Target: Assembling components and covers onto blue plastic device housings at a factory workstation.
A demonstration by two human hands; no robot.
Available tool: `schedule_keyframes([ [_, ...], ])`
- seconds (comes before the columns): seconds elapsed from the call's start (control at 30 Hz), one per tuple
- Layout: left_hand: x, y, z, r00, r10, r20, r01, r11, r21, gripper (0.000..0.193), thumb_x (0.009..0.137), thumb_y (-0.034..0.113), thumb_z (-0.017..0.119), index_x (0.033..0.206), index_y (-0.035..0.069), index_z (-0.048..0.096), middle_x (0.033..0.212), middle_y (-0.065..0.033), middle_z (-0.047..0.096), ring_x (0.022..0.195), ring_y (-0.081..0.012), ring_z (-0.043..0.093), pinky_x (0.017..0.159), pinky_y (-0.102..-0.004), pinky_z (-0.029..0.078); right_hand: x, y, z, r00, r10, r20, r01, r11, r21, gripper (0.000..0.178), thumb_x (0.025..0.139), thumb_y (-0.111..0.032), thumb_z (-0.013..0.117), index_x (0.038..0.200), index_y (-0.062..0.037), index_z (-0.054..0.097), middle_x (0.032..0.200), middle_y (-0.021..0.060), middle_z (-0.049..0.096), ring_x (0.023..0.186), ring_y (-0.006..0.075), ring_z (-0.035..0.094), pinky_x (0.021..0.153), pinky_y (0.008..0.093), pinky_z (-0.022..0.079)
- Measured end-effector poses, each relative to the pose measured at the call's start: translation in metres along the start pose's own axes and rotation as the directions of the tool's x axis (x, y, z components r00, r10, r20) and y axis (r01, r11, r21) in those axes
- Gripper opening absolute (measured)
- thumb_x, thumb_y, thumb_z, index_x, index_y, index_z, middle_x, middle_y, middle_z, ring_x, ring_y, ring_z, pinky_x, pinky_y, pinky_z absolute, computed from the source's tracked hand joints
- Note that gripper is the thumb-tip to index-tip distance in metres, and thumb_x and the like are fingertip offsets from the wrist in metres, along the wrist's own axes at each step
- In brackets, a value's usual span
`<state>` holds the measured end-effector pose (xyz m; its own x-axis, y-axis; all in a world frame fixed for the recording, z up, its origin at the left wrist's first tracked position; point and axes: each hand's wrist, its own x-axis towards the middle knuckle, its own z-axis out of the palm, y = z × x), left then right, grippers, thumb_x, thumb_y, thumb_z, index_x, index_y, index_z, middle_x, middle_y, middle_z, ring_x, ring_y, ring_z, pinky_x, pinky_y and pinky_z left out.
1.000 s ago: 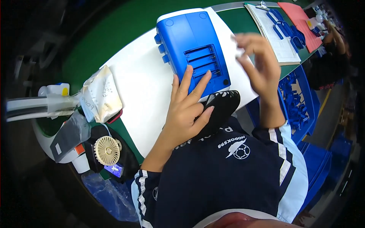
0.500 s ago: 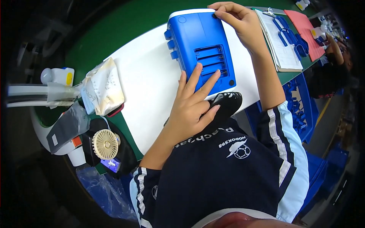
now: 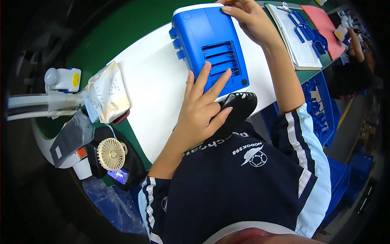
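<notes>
A blue plastic device [image 3: 211, 32] with a white rim lies back side up, its open battery compartment [image 3: 221, 61] showing bare slots. Black round feet sit at two of its right corners. My right hand [image 3: 254, 20] is closed at the far right corner, thumb pressed on the black foot [image 3: 224, 9] and other fingers over the edge. My left hand [image 3: 201, 107] is open, its fingers spread, with two fingertips resting at the compartment's near edge. Beneath the device's near end is a glossy black rounded object [image 3: 239, 106], partly hidden.
White sheeting [image 3: 146, 73] covers part of the green table. On the left are a paper-wrapped bag [image 3: 109, 93], a small fan [image 3: 111, 154] and a white bottle [image 3: 65, 80]. At right lie a clipboard [image 3: 288, 44] with blue plastic frames, a red folder [image 3: 325, 28] and a blue bin [image 3: 325, 110]. Another person [image 3: 353, 73] works beyond.
The device and both hands appear slightly farther up and left, while the surroundings also shift a little in view. Both hands keep the same positions on the device.
</notes>
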<state>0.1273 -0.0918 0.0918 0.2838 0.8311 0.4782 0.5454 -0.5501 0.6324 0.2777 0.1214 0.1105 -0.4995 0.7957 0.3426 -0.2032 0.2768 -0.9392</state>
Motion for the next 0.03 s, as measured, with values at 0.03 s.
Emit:
schedule_keyframes([
  [0.03, 0.001, 0.0, 0.0008, 1.0, -0.001, -0.01, 0.001, 1.0, 0.005, 0.032, 0.074, 0.015, 0.066, 0.051, 0.0, 0.049, 0.133, -0.0136, 0.048, 0.137, -0.0389, 0.017, 0.107, -0.0577, 0.009, -0.0091, -0.003, 0.0005, 0.999, -0.004, -0.042, -0.001, 0.994, -0.111, 0.022, 0.082, -0.006, 0.063, 0.101, -0.0054, 0.051, 0.097, 0.0047, 0.057, 0.094, 0.0135, 0.055, 0.088, 0.0268, 0.041],
])
